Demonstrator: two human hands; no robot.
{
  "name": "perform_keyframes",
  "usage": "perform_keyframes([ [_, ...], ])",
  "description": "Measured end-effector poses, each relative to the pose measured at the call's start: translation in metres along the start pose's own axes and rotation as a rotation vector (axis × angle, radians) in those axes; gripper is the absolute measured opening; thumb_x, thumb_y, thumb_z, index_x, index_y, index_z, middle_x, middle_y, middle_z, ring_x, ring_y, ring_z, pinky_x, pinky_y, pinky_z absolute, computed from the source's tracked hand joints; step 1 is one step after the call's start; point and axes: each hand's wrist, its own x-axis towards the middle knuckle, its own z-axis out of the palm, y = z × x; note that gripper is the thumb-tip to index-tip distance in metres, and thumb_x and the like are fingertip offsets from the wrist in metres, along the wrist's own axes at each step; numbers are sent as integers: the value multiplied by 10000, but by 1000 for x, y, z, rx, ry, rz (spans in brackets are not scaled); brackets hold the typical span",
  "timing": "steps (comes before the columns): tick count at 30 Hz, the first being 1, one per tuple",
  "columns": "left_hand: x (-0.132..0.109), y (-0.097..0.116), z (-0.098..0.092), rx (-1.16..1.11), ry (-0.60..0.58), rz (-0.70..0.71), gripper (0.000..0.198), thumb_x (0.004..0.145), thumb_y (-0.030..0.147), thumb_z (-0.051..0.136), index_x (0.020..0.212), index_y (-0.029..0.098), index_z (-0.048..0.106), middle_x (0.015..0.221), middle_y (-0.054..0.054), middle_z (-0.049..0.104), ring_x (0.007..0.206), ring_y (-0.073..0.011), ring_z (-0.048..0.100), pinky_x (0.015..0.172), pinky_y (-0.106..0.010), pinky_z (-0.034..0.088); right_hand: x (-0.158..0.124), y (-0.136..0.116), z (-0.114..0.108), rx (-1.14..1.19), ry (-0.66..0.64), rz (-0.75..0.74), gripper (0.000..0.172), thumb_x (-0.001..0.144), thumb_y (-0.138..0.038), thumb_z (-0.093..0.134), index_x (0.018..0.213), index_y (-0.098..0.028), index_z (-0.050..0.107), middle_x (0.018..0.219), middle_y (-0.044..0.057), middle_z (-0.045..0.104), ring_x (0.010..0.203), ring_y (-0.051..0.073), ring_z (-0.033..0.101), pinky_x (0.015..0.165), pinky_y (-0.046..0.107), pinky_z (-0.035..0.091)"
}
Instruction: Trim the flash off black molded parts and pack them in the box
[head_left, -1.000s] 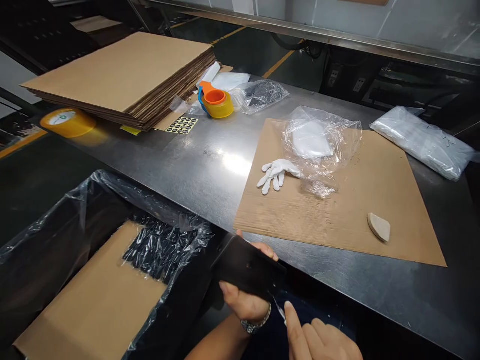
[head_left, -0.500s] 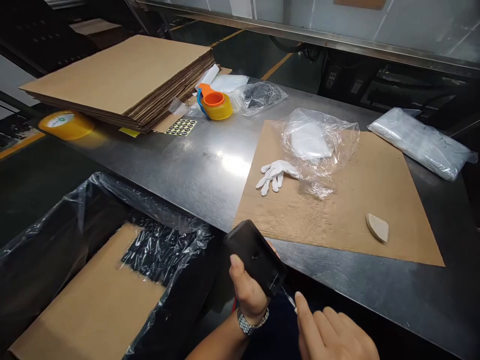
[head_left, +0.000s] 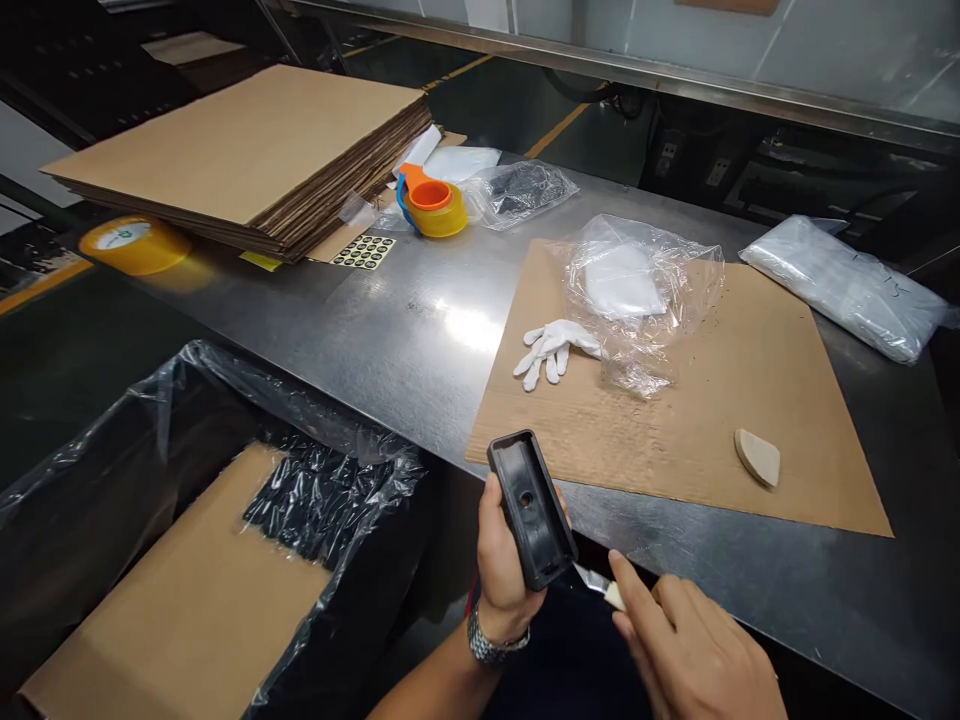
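Note:
A hollow black plastic part (head_left: pixel 527 505), long and rectangular with a small hole in its floor, is gripped by my left hand (head_left: pixel 504 560), which wears a metal-banded watch. Its open side faces up toward me. My right hand (head_left: pixel 694 640) is closed round a knife (head_left: pixel 613 596) with a pale handle, the forefinger stretched along it. The blade lies at the part's lower right corner; whether it touches the edge I cannot tell. Beyond them, a white glove (head_left: pixel 559 350) and a beige wedge-shaped block (head_left: pixel 757 457) lie on a cardboard sheet (head_left: pixel 697 450).
A lined bin (head_left: pixel 187 360) holding cardboard and black plastic stands at left. On the metal table (head_left: pixel 360 340) are stacked cardboard (head_left: pixel 255 140), a tape dispenser (head_left: pixel 431 200), a tape roll (head_left: pixel 135 245), a sticker sheet (head_left: pixel 364 252), a clear bag (head_left: pixel 637 290) and a plastic-wrapped bundle (head_left: pixel 847 285).
The black part has turned so its hollow inside shows, and it has shifted slightly right with my left hand. My right hand and the knife have moved a little right.

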Motion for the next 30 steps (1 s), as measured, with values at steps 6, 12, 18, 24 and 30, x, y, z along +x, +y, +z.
perform_keyframes([
  [6,-3,2,0,15,-50,-3,524,804,553,428,620,106,628,549,-57,590,480,-128,518,458,-225,431,-1,-3,-6,-8,-11,2,307,918,-282,423,1121,-153,615,557,-29,473,456,71,473,449,214,334],
  [12,-3,1,0,-12,-107,11,518,804,549,438,608,111,630,550,-48,574,484,-120,502,460,-223,426,-1,-4,-6,-19,-23,5,298,918,-272,428,1112,-156,623,545,-33,473,448,66,466,451,221,318],
  [18,-3,1,-1,7,-147,19,531,817,549,414,631,108,646,573,-57,586,498,-126,510,465,-227,433,-1,-3,-8,7,-30,-4,298,925,-269,409,1092,-154,627,541,-36,477,435,62,459,436,219,306],
  [24,-5,1,-4,20,-155,26,531,806,557,429,662,101,660,591,-62,594,509,-129,511,477,-232,436,2,1,-12,29,-81,-33,297,934,-265,384,1072,-155,623,550,-39,481,427,60,470,416,210,306],
  [30,-6,-1,-5,7,-192,24,521,807,555,431,623,113,635,583,-57,587,507,-128,506,475,-230,431,4,4,-14,23,-104,-41,323,949,-271,338,1058,-165,623,544,-40,482,418,62,478,403,215,294],
])
